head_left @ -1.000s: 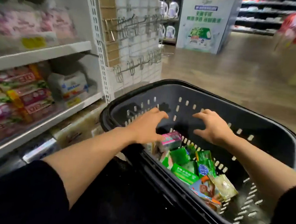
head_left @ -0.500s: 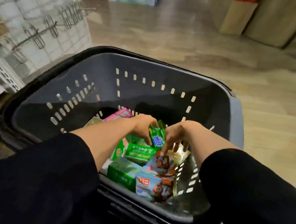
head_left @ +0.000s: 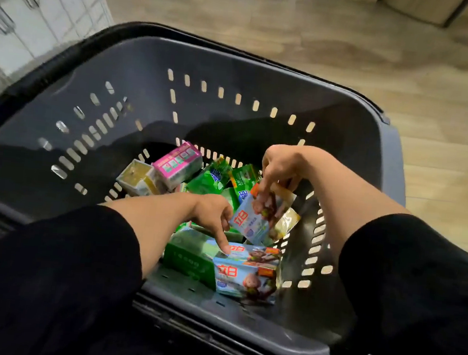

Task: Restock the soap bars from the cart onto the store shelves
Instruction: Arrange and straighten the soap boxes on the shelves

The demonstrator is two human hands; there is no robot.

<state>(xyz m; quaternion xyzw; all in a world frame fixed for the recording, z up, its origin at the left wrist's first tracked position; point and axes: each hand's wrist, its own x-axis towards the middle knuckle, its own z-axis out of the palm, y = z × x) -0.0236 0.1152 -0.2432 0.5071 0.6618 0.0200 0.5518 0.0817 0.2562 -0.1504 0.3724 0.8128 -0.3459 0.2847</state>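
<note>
Our right hand (head_left: pixel 281 167) pinched a blue soap pack (head_left: pixel 260 217) above the cart (head_left: pixel 237 71) while our left hand (head_left: pixel 213 214) touched another blue pack (head_left: pixel 249 273) with one straight finger.

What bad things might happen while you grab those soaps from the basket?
The right hand pinches the raised blue monkey soap pack only by its top edge, so it might slip and fall back into the basket. The left hand has just one fingertip on the other blue pack, a weak hold. The green packs lie jumbled and could shift.
</note>
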